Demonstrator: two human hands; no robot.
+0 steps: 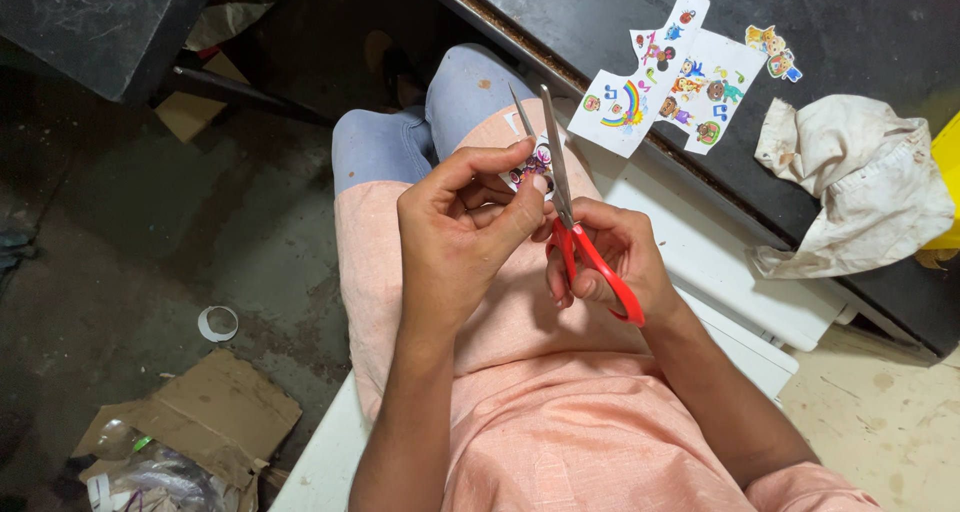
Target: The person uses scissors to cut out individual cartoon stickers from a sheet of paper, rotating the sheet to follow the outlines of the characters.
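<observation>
My left hand [462,222] pinches a small sticker cutout [531,165] with a colourful picture, held over my lap. My right hand [610,262] grips red-handled scissors [572,208], fingers through the loops. Their metal blades point up and away, slightly parted, with the cutout between or just beside them. A larger sheet of cartoon stickers [665,82] lies on the dark table edge to the upper right, apart from both hands.
A crumpled white cloth [850,187] lies on the dark table [860,32] at right, next to a small sticker piece [773,52]. A white bench [720,262] is under me. Torn cardboard [200,422] and a tape ring [218,323] lie on the floor at left.
</observation>
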